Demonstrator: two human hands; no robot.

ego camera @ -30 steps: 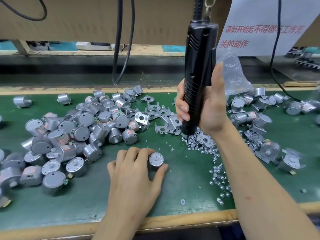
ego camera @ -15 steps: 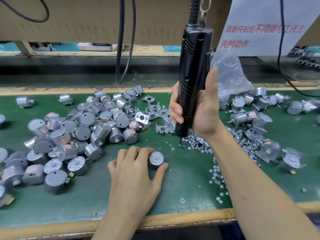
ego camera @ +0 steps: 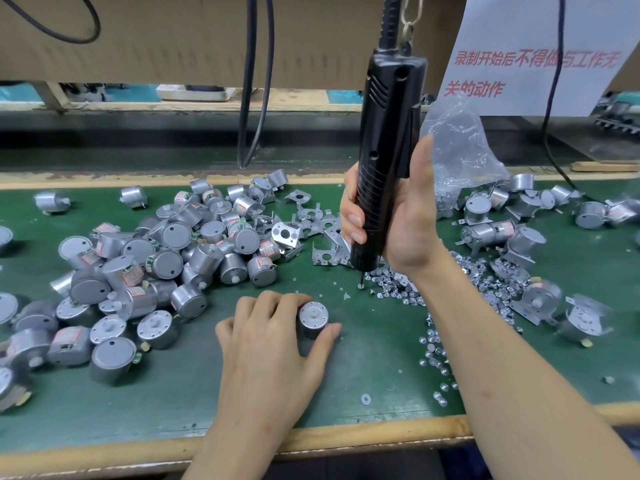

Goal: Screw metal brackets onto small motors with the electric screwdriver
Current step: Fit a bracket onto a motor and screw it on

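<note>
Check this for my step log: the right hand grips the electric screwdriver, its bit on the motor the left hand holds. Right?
Not quite. The head view shows the right hand gripping the electric screwdriver, but its bit is down at the loose screws on the mat, apart from the motor the left hand holds.

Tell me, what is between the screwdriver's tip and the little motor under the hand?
Almost nothing: the head view shows bare green mat and a few tiny pale specks between the screwdriver and the motor.
</note>
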